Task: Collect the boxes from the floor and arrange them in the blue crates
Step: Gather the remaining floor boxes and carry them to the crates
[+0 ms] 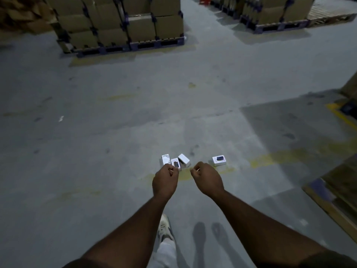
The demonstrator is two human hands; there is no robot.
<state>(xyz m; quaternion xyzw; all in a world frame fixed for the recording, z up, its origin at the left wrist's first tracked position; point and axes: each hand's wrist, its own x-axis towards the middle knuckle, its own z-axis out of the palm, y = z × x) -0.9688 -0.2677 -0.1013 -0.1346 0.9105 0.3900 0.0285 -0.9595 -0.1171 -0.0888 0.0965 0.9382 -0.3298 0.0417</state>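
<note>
Grey warehouse floor (pixel 116 117), big brown cartons on pallets (pixel 119 26) far behind. No blue crates in sight. Three small white boxes (pixel 174 162) bunched just past the left hand (pixel 165 183), one more box (pixel 219 160) alone past the right hand (pixel 208 180). Both hands above the floor, fingers curled in, nothing held, not touching any box. Best to bend low, uncurl fingers, grab the bunch first, then the lone one.

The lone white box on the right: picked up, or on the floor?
On the floor. The lone box lies flat, beyond the right hand.
</note>
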